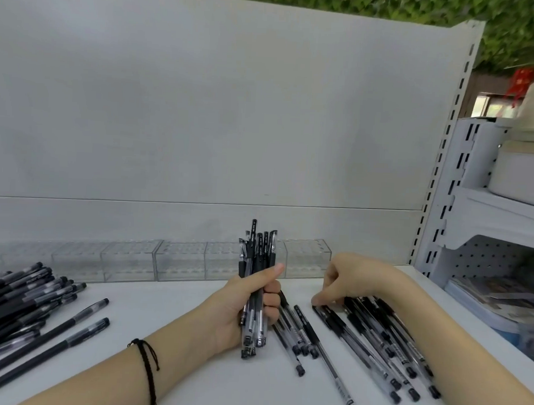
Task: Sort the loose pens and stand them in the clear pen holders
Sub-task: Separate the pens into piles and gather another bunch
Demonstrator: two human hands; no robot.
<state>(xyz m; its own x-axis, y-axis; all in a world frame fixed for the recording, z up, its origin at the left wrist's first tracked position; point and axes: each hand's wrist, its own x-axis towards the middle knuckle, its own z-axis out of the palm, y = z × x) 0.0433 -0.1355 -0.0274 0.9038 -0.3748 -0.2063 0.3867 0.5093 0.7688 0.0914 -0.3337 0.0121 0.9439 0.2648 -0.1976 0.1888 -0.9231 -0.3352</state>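
The left hand (248, 306) grips a bundle of clear-barrelled, black-trimmed gel pens (258, 263) upright, fingers wrapped round it and thumb laid across the front. The right hand (348, 281) reaches with curled fingers to the far end of one pen in the loose scatter of similar pens (376, 341) on the white shelf board (188, 384); whether it already pinches that pen cannot be told. Best to lift it by the end, match the bundle's direction, and keep the ends level for the row of clear acrylic pen holders (179, 261) behind

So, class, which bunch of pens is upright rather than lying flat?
The bunch gripped by the left hand; the left pile and right pile lie flat.
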